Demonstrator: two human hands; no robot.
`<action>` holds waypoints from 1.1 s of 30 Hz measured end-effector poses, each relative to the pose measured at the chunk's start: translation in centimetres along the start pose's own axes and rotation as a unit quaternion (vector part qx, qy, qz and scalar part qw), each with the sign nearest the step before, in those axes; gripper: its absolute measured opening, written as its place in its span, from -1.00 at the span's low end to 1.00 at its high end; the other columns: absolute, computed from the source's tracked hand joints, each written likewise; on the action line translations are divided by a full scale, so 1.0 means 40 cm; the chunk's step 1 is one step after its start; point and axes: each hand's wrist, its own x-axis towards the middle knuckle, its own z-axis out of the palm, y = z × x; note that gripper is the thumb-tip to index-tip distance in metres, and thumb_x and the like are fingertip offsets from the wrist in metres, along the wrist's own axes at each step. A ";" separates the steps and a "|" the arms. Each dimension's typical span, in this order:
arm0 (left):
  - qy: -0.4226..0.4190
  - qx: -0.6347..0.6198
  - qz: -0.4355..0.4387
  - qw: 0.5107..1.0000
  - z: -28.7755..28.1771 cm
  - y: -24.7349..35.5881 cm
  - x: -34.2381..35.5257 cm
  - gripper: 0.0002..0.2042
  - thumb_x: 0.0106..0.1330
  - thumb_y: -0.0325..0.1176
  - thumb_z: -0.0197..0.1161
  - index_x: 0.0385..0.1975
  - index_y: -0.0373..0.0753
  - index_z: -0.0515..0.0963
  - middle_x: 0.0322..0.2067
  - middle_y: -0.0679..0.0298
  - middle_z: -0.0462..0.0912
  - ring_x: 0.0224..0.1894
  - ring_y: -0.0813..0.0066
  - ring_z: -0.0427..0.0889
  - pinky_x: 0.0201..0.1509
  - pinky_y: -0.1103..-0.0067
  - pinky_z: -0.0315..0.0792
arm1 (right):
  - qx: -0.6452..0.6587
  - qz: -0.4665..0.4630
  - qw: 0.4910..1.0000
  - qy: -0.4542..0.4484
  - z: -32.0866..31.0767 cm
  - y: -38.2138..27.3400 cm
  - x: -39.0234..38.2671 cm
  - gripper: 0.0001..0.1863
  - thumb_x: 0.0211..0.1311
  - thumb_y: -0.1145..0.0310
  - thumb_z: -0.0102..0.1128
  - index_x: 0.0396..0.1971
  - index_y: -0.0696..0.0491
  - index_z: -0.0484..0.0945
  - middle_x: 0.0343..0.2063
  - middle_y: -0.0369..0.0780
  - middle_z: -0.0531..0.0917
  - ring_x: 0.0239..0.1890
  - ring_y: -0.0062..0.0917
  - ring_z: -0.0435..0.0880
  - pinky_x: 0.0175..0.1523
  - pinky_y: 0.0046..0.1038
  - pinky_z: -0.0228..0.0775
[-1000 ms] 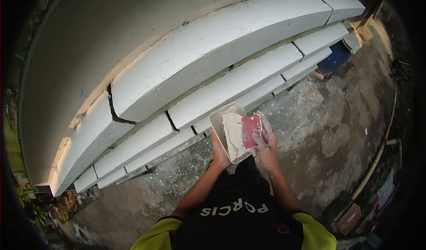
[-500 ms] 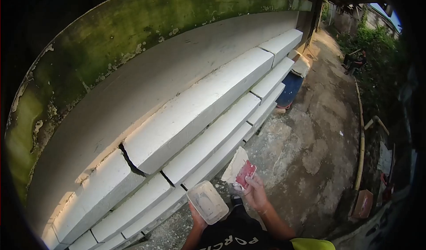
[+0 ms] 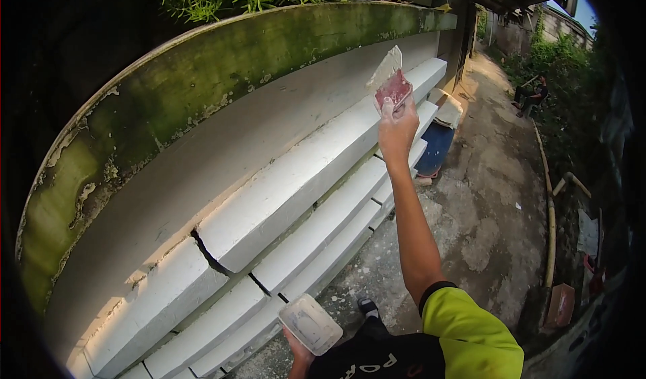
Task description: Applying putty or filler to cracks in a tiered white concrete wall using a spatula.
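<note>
- R hand (image 3: 398,123): fingers clenched round red scraper (image 3: 393,89), held up at arm's length; thumb laid on its face.
- Scraper seen against far R end of top ledge (image 3: 296,200) & the grey wall (image 3: 222,157) behind; contact w/ either can't be confirmed from this angle.
- Pale mass (image 3: 386,66) seen at scraper's outer edge; paste or coated blade, can't be told.
- L hand (image 3: 297,347): plastic tray (image 3: 326,309) gripped by its L side, low, in front of lower ledges; most fingers hidden beneath. Thin grey/white smears seen inside.
- Risk: if the pale mass is paste, it could be shed onto top ledge or ground (image 3: 464,237) if scraper's tipped or jolted.
- Risk: scraper could be twisted or lost, as white-smeared fingers may be slippery & the arm's stretched far out.
- Risk: wall or ledge edge could be scuffed if scraper's swung in at a bad angle, esp. w/ distance misjudged.
- Risk: tray could be tilted or knocked on lower ledges, since it's supported one-handed & from one side.
- Risk: balance could be upset by the long reach; foot (image 3: 368,307) is placed on rough, spattered ground nr the ledges.
</note>
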 end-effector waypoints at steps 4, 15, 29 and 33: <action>-0.007 -0.042 0.024 0.999 -0.005 -0.031 0.024 -0.30 0.36 0.31 -0.40 0.30 -0.07 0.20 0.17 0.22 0.40 0.16 0.16 0.43 0.24 0.21 0.34 | -0.153 -0.031 0.979 -0.134 0.210 0.010 -0.027 -0.61 0.04 0.68 0.06 -0.05 0.35 0.42 -0.52 0.14 0.57 -0.39 0.05 0.58 -0.25 -0.18 0.43; -0.005 -0.015 0.046 0.999 0.053 -0.057 0.080 -0.26 0.33 0.35 -0.43 0.32 -0.07 0.16 0.19 0.20 0.37 0.17 0.14 0.42 0.23 0.18 0.33 | -0.135 -0.050 0.984 -0.101 0.100 0.005 0.055 -0.34 -0.06 0.76 0.02 0.19 0.27 0.28 -0.55 0.06 0.59 -0.42 -0.06 0.61 -0.25 -0.21 0.44; 0.048 0.008 0.020 0.999 0.114 -0.027 0.070 -0.31 0.35 0.32 -0.39 0.23 -0.08 0.28 0.05 0.23 0.48 0.04 0.20 0.52 0.12 0.24 0.44 | -0.110 0.003 0.982 -0.151 0.070 -0.066 -0.031 -0.29 -0.04 0.73 0.00 0.25 0.18 0.23 -0.38 0.11 0.62 -0.40 0.01 0.60 -0.15 -0.18 0.42; 0.031 0.017 0.019 0.999 0.094 -0.047 0.077 -0.30 0.35 0.32 -0.39 0.23 -0.08 0.27 0.06 0.22 0.48 0.04 0.19 0.52 0.11 0.24 0.44 | -0.192 -0.002 0.970 -0.150 0.150 0.060 0.072 -0.56 -0.10 0.69 0.11 -0.08 0.33 0.44 -0.54 0.14 0.58 -0.42 0.05 0.59 -0.16 -0.14 0.43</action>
